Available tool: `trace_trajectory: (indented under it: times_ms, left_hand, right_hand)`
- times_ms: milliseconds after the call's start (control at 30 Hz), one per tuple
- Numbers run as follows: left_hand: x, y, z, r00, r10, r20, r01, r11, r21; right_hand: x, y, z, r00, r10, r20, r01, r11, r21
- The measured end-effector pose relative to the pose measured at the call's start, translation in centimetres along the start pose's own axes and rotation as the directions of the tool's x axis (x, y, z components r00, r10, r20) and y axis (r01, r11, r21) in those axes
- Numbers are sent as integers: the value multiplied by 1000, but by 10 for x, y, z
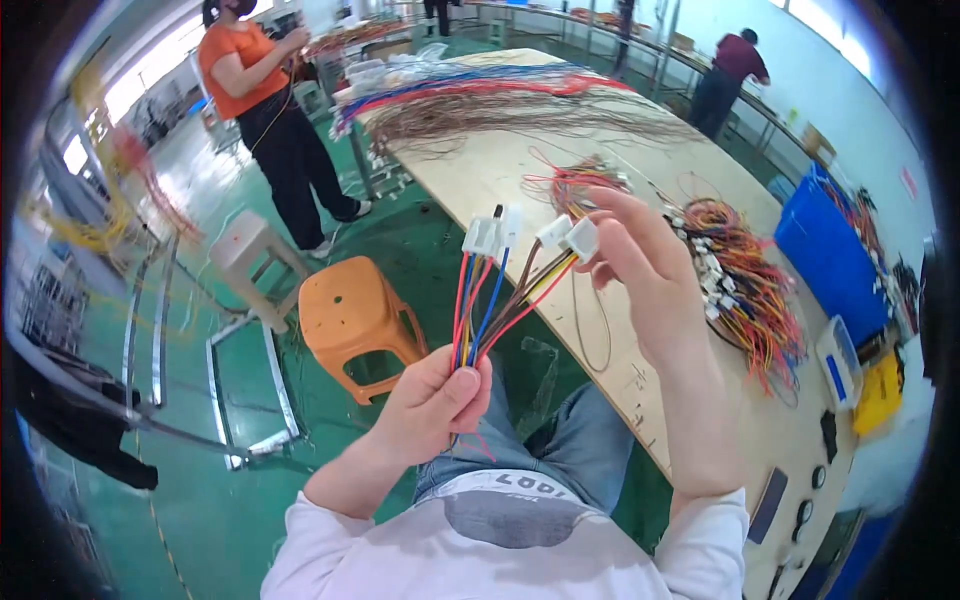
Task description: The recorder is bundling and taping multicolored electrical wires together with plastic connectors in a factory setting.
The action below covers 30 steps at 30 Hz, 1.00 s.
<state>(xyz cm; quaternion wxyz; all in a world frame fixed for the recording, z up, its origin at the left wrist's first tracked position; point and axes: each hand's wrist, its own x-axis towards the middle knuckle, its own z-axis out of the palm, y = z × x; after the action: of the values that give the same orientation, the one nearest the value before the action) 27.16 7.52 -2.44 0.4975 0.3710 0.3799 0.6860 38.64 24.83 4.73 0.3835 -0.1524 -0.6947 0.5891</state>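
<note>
My left hand (440, 398) is closed round a bundle of wires (484, 318) in red, blue, yellow, brown and black, held upright above my lap. White plastic connectors cap the upper ends; a wide one (482, 236) stands on the left of the bundle. At the right of the bundle, the fingers of my right hand (645, 260) are bent round the edge of another white connector (581, 238). The index finger arches above it, and part of the grip is hidden behind the connector. A few loose wire ends hang below my left fist.
The wooden table (480, 180) bears long blue, red and brown wires (500, 100) and a heap of connectored wires (745, 285). A blue bin (832, 250) stands at the right. An orange stool (355, 310) is left. A person in orange (245, 75) stands beyond; another works far right.
</note>
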Motion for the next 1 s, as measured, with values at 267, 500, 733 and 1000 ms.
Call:
trace_trajectory:
  times_ms: [267,500,733,1000]
  left_hand:
    - [3,-10,2,998,-55,-44,51,995,-83]
    - [1,-11,-7,998,-26,-56,22,998,-64]
    - [9,-11,-4,997,-69,-45,73,993,93]
    - [11,-13,-8,956,-250,-154,235,966,-113]
  right_hand:
    - [-2,12,-6,998,46,38,-50,993,105]
    - [2,11,-6,983,90,160,-109,987,114]
    - [14,2,-6,812,-519,267,540,494,-682]
    - [17,3,30,511,-579,636,840,178,-513]
